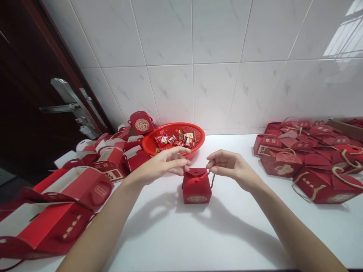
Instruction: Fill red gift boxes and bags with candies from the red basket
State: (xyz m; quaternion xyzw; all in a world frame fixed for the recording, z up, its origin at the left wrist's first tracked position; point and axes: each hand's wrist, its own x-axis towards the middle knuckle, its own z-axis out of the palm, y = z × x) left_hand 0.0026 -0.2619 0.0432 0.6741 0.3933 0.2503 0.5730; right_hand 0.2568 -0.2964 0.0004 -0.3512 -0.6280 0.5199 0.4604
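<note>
A small red gift box [197, 187] stands upright on the white table in front of me, its top flaps folded together. It has a gold print on the front and a dark red cord at each side. My right hand [231, 166] pinches the right-hand cord [212, 180] between thumb and fingertips, just above the box. At the upper left corner of the box, my left hand [164, 163] has its thumb and fingers bent around the other end of the cord. Its fingertips partly hide that cord.
Behind the box sits a red plastic basket [202, 140] with wrapped sweets [178, 139]. Several open red boxes [82, 185] crowd the left side. Closed boxes with rope handles [283, 162] fill the right. A tiled wall [218, 94] rises behind; a dark door [25, 75] stands at left.
</note>
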